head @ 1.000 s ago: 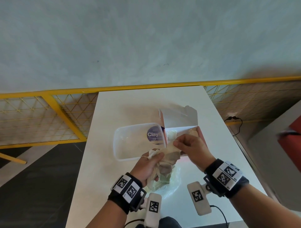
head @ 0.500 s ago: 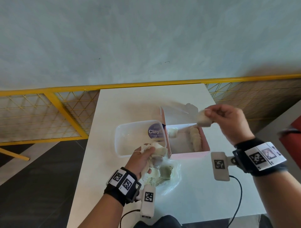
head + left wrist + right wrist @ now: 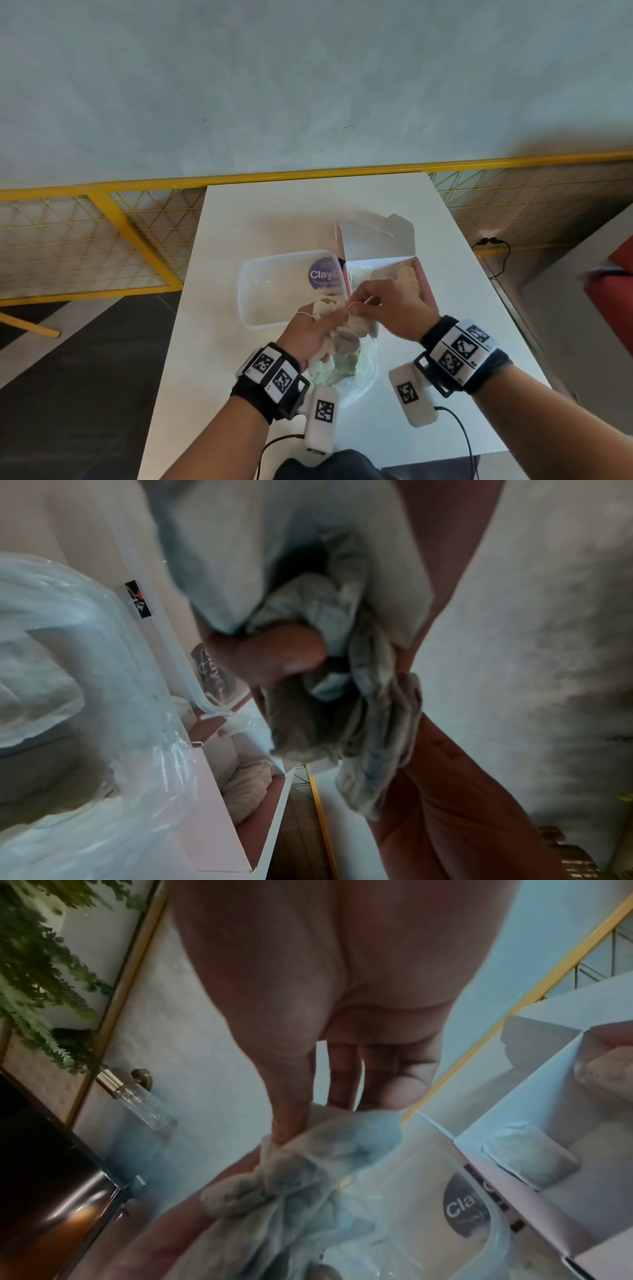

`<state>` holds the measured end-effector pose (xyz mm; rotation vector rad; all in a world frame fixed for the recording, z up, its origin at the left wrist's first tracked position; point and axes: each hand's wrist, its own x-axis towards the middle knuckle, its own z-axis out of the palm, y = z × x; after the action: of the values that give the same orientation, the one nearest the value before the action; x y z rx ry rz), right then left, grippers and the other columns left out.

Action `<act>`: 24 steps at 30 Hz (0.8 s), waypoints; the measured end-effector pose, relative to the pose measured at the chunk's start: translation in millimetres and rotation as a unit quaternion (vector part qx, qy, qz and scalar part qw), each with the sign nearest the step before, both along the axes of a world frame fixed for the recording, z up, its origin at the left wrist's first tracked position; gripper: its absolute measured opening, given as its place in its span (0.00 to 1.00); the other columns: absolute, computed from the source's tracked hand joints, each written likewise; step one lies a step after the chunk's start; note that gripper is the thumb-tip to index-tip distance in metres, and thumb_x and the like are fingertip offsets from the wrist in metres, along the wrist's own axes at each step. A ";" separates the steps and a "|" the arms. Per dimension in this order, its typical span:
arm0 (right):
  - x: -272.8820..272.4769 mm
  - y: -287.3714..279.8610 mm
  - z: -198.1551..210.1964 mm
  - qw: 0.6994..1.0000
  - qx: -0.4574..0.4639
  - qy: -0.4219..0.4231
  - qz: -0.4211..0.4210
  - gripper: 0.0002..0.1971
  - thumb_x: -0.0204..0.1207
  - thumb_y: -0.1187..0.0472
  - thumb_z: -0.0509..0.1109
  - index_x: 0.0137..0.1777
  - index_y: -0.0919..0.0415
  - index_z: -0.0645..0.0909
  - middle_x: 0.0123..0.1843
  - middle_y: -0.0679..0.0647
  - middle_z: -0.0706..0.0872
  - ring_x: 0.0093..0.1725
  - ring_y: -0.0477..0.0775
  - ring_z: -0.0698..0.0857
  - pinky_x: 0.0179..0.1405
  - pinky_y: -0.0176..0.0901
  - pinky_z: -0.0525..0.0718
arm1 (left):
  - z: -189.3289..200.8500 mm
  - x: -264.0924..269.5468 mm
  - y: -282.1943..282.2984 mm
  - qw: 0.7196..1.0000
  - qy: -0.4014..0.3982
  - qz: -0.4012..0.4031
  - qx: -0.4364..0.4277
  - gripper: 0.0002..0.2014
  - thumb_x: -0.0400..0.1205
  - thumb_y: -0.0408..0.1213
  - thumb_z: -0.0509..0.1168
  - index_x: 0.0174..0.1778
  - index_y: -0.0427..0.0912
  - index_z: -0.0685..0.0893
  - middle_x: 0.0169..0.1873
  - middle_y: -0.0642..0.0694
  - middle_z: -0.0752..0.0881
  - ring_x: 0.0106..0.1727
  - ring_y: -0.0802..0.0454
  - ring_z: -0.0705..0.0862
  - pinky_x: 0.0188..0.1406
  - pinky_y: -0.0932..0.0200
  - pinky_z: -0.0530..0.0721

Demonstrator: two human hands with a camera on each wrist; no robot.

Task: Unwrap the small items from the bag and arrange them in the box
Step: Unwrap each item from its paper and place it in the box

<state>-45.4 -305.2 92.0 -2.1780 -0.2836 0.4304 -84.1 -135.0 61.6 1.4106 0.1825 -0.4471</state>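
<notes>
Left hand [image 3: 310, 337] fingers curled gripping, right hand [image 3: 394, 308] pinching beside it

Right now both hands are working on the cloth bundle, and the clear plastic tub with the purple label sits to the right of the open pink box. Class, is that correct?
Not quite. The clear plastic tub sits to the left of the open pink box, not the right; the head view shows it. Left hand and right hand both hold the cloth bundle.

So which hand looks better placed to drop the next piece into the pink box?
Probably the right hand: it lies beside the pink box and pinches the wrapped bundle, which the left hand grips.
</notes>
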 end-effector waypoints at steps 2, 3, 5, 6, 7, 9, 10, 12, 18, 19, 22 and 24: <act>-1.1 0.7 -4.8 1.000 0.022 0.011 -0.008 0.07 0.72 0.59 0.75 0.39 0.46 0.82 0.36 0.45 0.85 0.38 0.47 0.84 0.46 0.46 0.85 | -0.2 -1.0 -0.2 1.000 0.000 0.002 0.000 0.10 0.81 0.39 0.67 0.48 0.33 0.84 0.27 0.42 0.83 0.16 0.53 0.75 0.13 0.65 0.70; -1.4 0.3 -7.4 0.999 0.030 0.018 -0.014 0.08 0.72 0.59 0.75 0.42 0.45 0.81 0.35 0.46 0.84 0.37 0.46 0.84 0.44 0.45 0.85 | 0.4 -1.9 -0.4 1.000 0.002 0.000 -0.001 0.10 0.81 0.39 0.67 0.48 0.34 0.84 0.27 0.42 0.83 0.16 0.53 0.75 0.14 0.65 0.70; -1.9 -1.3 -10.6 0.998 0.046 0.028 -0.013 0.09 0.72 0.61 0.75 0.47 0.46 0.81 0.32 0.44 0.82 0.33 0.41 0.81 0.39 0.40 0.83 | 1.5 -2.8 -0.6 1.000 0.008 -0.005 -0.005 0.08 0.82 0.39 0.67 0.46 0.36 0.84 0.26 0.43 0.83 0.16 0.54 0.76 0.14 0.65 0.70; -1.8 -1.4 -12.1 0.998 0.046 0.029 -0.012 0.08 0.73 0.61 0.74 0.48 0.48 0.82 0.30 0.44 0.80 0.31 0.39 0.79 0.37 0.38 0.81 | 2.7 -3.3 -0.4 1.000 0.011 -0.008 -0.004 0.06 0.81 0.37 0.67 0.45 0.37 0.84 0.23 0.45 0.83 0.16 0.54 0.75 0.14 0.65 0.69; -1.8 -1.0 -11.4 0.998 0.046 0.028 -0.015 0.07 0.73 0.61 0.74 0.48 0.49 0.82 0.30 0.44 0.80 0.31 0.39 0.79 0.37 0.37 0.81 | 3.1 -3.2 -0.2 1.000 0.015 -0.011 0.001 0.05 0.81 0.35 0.67 0.44 0.37 0.84 0.20 0.47 0.83 0.14 0.55 0.75 0.14 0.66 0.69; -1.9 -1.0 -9.6 0.997 0.057 0.027 -0.037 0.05 0.74 0.62 0.73 0.46 0.52 0.83 0.32 0.44 0.82 0.33 0.40 0.80 0.37 0.35 0.82 | 3.7 -3.1 0.8 1.000 0.017 -0.014 0.009 0.03 0.79 0.32 0.68 0.45 0.35 0.84 0.18 0.48 0.84 0.13 0.56 0.75 0.14 0.66 0.69; -2.1 -1.4 -9.2 0.996 0.067 0.029 -0.053 0.04 0.74 0.63 0.73 0.45 0.53 0.84 0.33 0.44 0.83 0.33 0.40 0.82 0.36 0.32 0.82 | 3.5 -3.0 1.4 1.000 0.018 -0.013 0.009 0.03 0.78 0.30 0.69 0.45 0.34 0.84 0.20 0.48 0.85 0.14 0.56 0.76 0.14 0.67 0.70; -1.2 -2.9 -10.4 0.993 0.081 0.026 -0.081 0.04 0.74 0.64 0.73 0.44 0.54 0.84 0.34 0.45 0.86 0.34 0.40 0.83 0.37 0.30 0.82 | 2.4 -1.8 2.4 1.000 0.019 -0.006 0.004 0.02 0.77 0.29 0.70 0.43 0.35 0.85 0.28 0.42 0.86 0.16 0.54 0.78 0.15 0.67 0.70; 1.9 -13.6 4.3 0.992 0.057 -0.003 -0.110 0.04 0.74 0.64 0.72 0.39 0.63 0.83 0.32 0.45 0.77 0.33 0.42 0.75 0.33 0.21 0.74 | -2.0 1.8 2.5 0.999 0.010 0.029 -0.042 0.04 0.79 0.26 0.67 0.40 0.37 0.83 0.44 0.24 0.86 0.14 0.55 0.77 0.12 0.68 0.68; 3.4 -18.5 8.7 0.990 0.060 -0.014 -0.123 0.05 0.74 0.65 0.73 0.38 0.62 0.82 0.34 0.46 0.76 0.35 0.43 0.75 0.34 0.21 0.73 | -2.3 2.1 3.5 0.998 0.009 0.034 -0.051 0.04 0.79 0.25 0.67 0.40 0.37 0.83 0.44 0.23 0.86 0.14 0.55 0.78 0.12 0.69 0.69; 11.6 -38.5 10.6 0.986 0.061 -0.027 -0.155 0.05 0.73 0.61 0.74 0.37 0.56 0.83 0.40 0.54 0.83 0.40 0.51 0.82 0.39 0.32 0.75 | -5.5 2.6 10.2 0.998 0.011 0.035 -0.047 0.01 0.80 0.27 0.67 0.43 0.36 0.83 0.48 0.19 0.85 0.15 0.55 0.78 0.13 0.69 0.69; 13.7 -51.5 11.9 0.983 0.072 -0.027 -0.168 0.03 0.73 0.62 0.74 0.39 0.59 0.84 0.39 0.57 0.87 0.36 0.51 0.83 0.37 0.36 0.77 | -7.0 1.4 16.3 0.999 0.012 0.034 -0.033 0.05 0.80 0.29 0.67 0.49 0.31 0.83 0.45 0.23 0.87 0.15 0.54 0.77 0.13 0.68 0.67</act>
<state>-31.7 -356.7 103.9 -2.0467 0.0264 0.1566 -82.7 -118.7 54.6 1.3306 0.2327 -0.4117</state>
